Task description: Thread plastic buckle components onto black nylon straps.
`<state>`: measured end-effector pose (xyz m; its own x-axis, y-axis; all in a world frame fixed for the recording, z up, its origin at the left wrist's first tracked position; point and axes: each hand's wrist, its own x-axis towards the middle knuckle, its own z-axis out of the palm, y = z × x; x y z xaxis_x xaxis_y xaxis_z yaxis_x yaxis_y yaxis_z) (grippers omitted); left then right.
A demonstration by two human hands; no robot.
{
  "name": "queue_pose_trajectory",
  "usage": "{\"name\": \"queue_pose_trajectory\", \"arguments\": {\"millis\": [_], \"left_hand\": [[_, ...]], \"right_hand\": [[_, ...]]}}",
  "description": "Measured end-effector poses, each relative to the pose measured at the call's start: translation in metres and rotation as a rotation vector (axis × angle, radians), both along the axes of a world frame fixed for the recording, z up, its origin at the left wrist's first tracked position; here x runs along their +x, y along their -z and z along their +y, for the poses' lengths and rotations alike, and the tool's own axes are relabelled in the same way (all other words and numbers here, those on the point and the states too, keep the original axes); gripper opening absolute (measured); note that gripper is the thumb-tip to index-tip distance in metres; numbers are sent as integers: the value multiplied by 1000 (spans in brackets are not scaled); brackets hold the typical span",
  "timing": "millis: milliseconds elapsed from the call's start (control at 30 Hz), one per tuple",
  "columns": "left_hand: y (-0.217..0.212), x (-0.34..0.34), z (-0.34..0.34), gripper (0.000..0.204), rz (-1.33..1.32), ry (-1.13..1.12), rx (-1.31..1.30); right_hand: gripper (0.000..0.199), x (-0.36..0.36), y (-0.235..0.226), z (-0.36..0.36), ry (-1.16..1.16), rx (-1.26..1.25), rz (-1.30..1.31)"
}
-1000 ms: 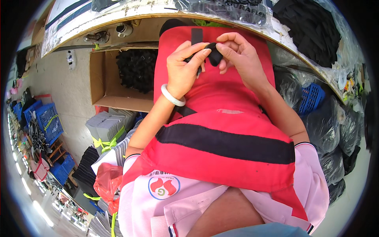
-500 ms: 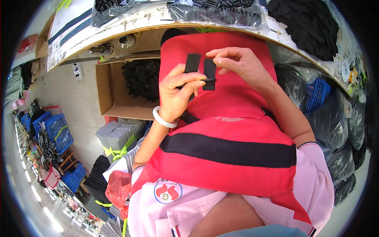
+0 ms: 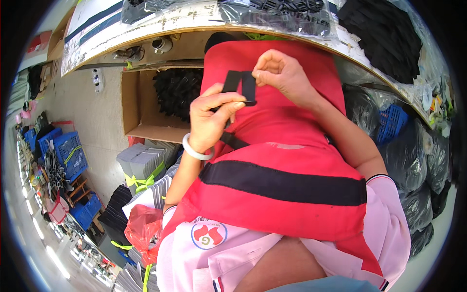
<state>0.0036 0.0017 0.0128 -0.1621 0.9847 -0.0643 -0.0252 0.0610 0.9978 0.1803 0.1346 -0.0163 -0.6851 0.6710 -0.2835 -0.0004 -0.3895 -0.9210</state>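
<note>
Black strap pieces (image 3: 231,81) stand up side by side above the wearer's lap, short of the white table (image 3: 180,19) that curves across the top of the view. Beneath them the red apron (image 3: 287,121) spreads over the thighs, and its slope could let a dropped piece slide off. Left of the lap an open cardboard box (image 3: 155,132) holds a heap of dark pieces (image 3: 177,92); anything falling in there would probably be hard to pick out. Of the hands, the left (image 3: 214,109) is closed, pinching the lower ends between thumb and fingers, while the right (image 3: 282,75) is loosely curled, its fingertips at the top of the right-hand strip; whether they grip it, I cannot tell. A pull from above could slip that strip from the pinch, and the covering fingers could hide a twist at its lower end.
</note>
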Motion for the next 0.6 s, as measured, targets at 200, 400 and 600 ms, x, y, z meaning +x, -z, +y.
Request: {"name": "queue_pose_trajectory", "arguments": {"millis": [200, 400, 600], "left_hand": [[1, -65, -39, 12, 304, -488, -181], [2, -1, -13, 7, -82, -18, -115], [29, -8, 11, 37, -1075, -291, -418]], "right_hand": [[24, -2, 8, -4, -125, 174, -146], [18, -32, -12, -18, -376, 38, -61], [17, 8, -38, 26, -35, -115, 40]]}}
